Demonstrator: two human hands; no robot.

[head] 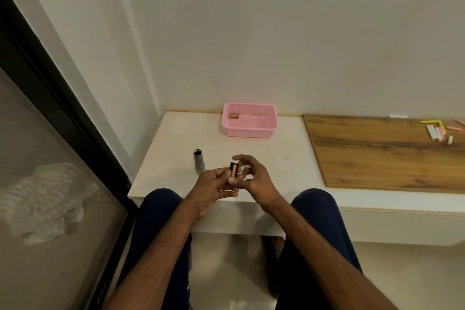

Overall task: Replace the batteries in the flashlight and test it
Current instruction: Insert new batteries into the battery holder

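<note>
Weight will be slight here. The short copper-and-black cylinder [234,171], held upright just above the near edge of the white worktop [176,138], is a battery or a battery carrier; I cannot tell which. Either would be stiff and smooth, apt to slip from a loose pinch and to roll if dropped. The best hold is probably across its middle, leaving both ends free so the poles can be checked and one end fed into the tube.

The left hand [214,184] holds it roughly that way, with thumb and fingers [222,173] curled closed round its lower half. The right hand [259,178] is just beside it, forefinger stretched forward and the other fingers loosely curled. Its thumb lies by the cylinder's base, but blur hides whether it pinches or only touches.

The grey metal flashlight body [198,162] stands upright on the worktop, wider end down and dark open end up. It is near the near edge, on the left-edge side of the hands and apart from them. It looks hollow and light, easy to knock over, so I judge it wants a grip round the barrel while loading.

By the far edge sits a pink plastic basket [251,133], and a copper battery [233,116] lies in it.
</note>
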